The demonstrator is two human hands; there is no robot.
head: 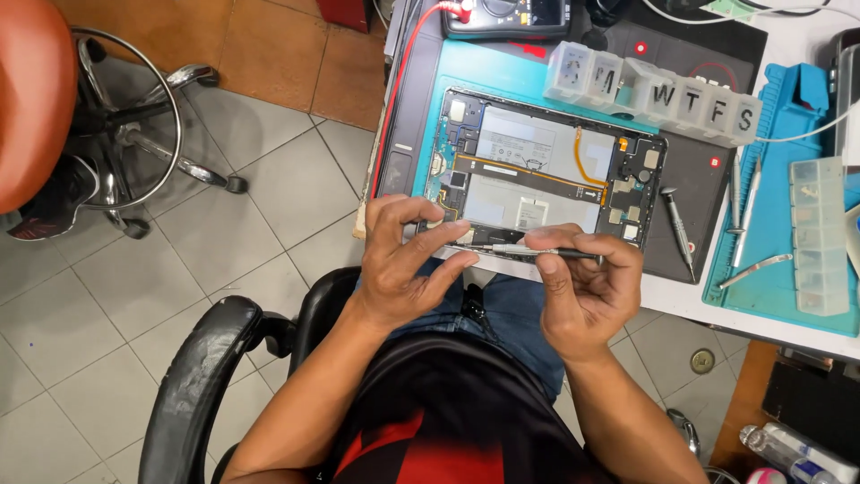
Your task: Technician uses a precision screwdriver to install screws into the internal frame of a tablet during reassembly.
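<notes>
Opened tablet, back cover off, at near edge of worktop; screw work at its near-left corner.

Flat dark opened tablet with silver battery cells [537,170] lies on teal mat [502,72]. Right hand [587,287] grip clamped on slim black-and-silver screwdriver [537,252], held level. Left hand [403,260] fingers closed about its tip. Judged: tip being loaded or cleared; next needs precise seating. Clear pill-box organiser [654,90] far right.

A black meter's dark screen [544,11] sits beyond white battery labels [530,213].
</notes>
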